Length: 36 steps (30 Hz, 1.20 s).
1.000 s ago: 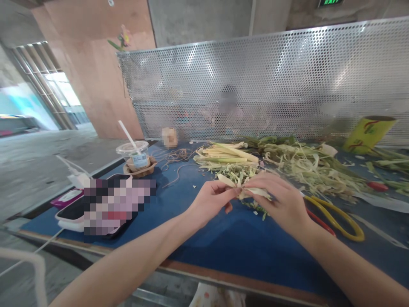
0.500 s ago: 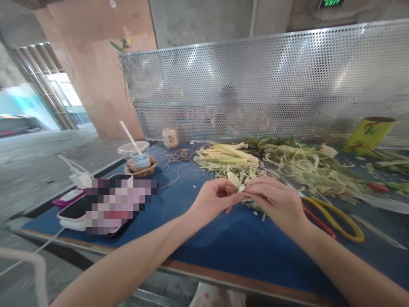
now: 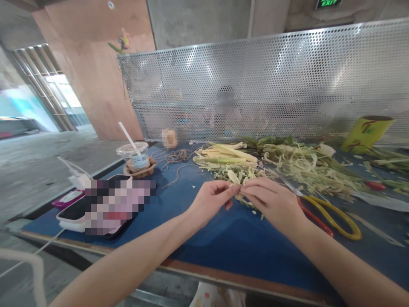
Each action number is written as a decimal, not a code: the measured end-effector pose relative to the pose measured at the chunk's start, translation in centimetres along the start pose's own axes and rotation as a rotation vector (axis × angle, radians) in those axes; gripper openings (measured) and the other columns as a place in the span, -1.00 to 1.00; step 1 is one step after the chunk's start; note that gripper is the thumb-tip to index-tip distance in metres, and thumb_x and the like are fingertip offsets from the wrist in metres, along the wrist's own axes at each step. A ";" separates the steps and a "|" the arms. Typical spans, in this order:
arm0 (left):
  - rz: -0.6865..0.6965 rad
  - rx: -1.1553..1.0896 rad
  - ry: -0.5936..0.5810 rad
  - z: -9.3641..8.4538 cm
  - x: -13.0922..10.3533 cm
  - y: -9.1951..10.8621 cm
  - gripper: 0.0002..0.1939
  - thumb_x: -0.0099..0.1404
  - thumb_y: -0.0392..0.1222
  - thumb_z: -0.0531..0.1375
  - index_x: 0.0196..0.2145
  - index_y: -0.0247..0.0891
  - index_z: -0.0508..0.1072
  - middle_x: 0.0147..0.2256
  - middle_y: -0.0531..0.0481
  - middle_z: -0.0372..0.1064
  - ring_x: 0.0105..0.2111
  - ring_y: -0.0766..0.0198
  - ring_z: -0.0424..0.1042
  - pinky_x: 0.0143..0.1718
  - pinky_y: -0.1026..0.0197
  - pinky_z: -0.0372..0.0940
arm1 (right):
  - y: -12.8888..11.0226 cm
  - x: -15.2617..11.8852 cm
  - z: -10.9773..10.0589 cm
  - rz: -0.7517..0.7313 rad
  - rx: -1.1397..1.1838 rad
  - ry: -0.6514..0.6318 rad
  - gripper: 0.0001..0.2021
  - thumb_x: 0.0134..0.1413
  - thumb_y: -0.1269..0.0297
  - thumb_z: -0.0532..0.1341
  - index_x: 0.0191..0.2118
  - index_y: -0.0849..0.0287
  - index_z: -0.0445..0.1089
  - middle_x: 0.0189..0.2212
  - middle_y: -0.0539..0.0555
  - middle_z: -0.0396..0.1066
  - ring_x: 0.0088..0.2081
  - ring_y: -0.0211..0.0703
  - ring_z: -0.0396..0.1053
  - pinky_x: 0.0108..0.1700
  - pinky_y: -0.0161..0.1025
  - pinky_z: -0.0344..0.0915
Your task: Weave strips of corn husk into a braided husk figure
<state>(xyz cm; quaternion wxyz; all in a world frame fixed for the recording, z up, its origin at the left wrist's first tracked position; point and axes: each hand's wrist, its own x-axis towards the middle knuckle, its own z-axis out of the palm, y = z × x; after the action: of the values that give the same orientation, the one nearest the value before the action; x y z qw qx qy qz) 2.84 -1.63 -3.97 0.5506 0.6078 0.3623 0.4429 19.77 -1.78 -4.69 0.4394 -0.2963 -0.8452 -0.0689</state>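
Note:
My left hand (image 3: 211,199) and my right hand (image 3: 272,199) meet fingertip to fingertip above the blue table (image 3: 204,251). Both are closed in a pinch on a small pale petal-like piece of plant (image 3: 233,175), whose rounded tip sticks up between the fingers. Its lower part is hidden by them. Just behind the hands lies a heap of green plant scraps (image 3: 220,172). Beyond that rests a bundle of pale peeled stalks (image 3: 223,157). Scissors with one red and one yellow handle (image 3: 343,228) lie beside my right wrist.
Peeled leaf strips (image 3: 306,166) spread over the right side, near a yellow tube (image 3: 367,135). Brown string (image 3: 176,157) and a lidded cup with a straw (image 3: 139,161) stand left of the stalks. Phones (image 3: 75,211) lie at the left. A perforated metal screen (image 3: 255,81) bounds the back.
My fingertips have drawn closer together over the pale piece, and the white bit between them is now covered. The whole view has shifted slightly.

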 end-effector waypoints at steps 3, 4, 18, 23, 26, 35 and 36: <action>0.016 0.060 0.008 0.1 -0.1 0.1 -0.70 0.11 -0.02 0.15 -0.48 -0.37 0.43 -0.64 0.10 0.16 -0.65 0.49 0.11 -0.58 0.36 0.02 | -0.2 0.5 -0.1 0.149 0.083 0.056 -0.94 0.03 0.35 0.15 -0.36 0.12 0.37 -0.45 0.02 0.40 -0.43 -0.25 0.34 -0.36 -0.32 0.32; 0.020 0.082 0.003 0.2 -0.2 0.1 -0.70 0.10 -0.03 0.16 -0.49 -0.37 0.43 -0.65 0.11 0.14 -0.65 0.49 0.10 -0.58 0.37 0.02 | -0.2 0.7 -0.2 0.211 0.104 0.062 -0.94 0.00 0.32 0.18 -0.35 0.13 0.37 -0.48 0.02 0.38 -0.47 -0.26 0.31 -0.42 -0.33 0.30; -0.095 -0.287 -0.053 0.1 0.2 -0.5 -0.76 0.04 -0.11 0.24 -0.43 -0.39 0.47 -0.53 0.06 0.23 -0.61 0.51 0.17 -0.55 0.35 0.11 | -0.3 0.9 -1.6 0.099 0.202 -0.036 -0.84 0.08 0.42 0.11 -0.26 0.08 0.39 -0.34 0.03 0.45 -0.22 -0.19 0.37 -0.19 -0.25 0.32; -0.103 -0.365 -0.051 0.3 0.0 0.0 -0.81 0.03 -0.17 0.26 -0.51 -0.39 0.46 -0.59 0.09 0.21 -0.64 0.49 0.21 -0.55 0.33 0.14 | -0.5 1.1 -1.7 -0.070 0.126 0.024 -0.81 0.06 0.50 0.11 -0.25 0.10 0.38 -0.33 0.06 0.44 -0.28 -0.20 0.35 -0.19 -0.23 0.30; -0.095 -0.378 -0.050 0.4 0.0 0.0 -0.82 0.02 -0.18 0.27 -0.53 -0.40 0.47 -0.59 0.07 0.23 -0.63 0.48 0.22 -0.54 0.32 0.15 | -0.5 1.0 -1.4 -0.075 0.049 -0.007 -0.76 0.08 0.47 0.08 -0.22 0.03 0.40 -0.33 0.04 0.41 -0.30 -0.21 0.34 -0.24 -0.25 0.31; -0.098 -0.374 -0.041 0.4 0.0 -0.2 -0.78 0.01 -0.14 0.27 -0.49 -0.41 0.49 -0.57 0.05 0.25 -0.61 0.47 0.24 -0.54 0.32 0.18 | -0.6 0.4 -0.8 0.014 -0.027 0.012 -0.79 0.10 0.45 0.07 -0.17 0.06 0.33 -0.35 0.01 0.40 -0.30 -0.26 0.38 -0.25 -0.36 0.34; -0.099 -0.368 -0.041 0.4 0.0 -0.1 -0.78 0.01 -0.14 0.27 -0.47 -0.40 0.49 -0.57 0.05 0.25 -0.62 0.47 0.24 -0.54 0.32 0.18 | -0.6 0.3 -0.9 0.008 -0.035 0.033 -0.80 0.09 0.45 0.08 -0.19 0.07 0.33 -0.34 0.02 0.41 -0.29 -0.25 0.38 -0.23 -0.34 0.34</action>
<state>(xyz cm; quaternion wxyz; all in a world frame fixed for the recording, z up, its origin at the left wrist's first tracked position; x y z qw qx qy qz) 3.22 -1.79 -4.12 0.6807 0.4873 0.2934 0.4615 19.97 -2.43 -3.78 0.4481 -0.3064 -0.8353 -0.0869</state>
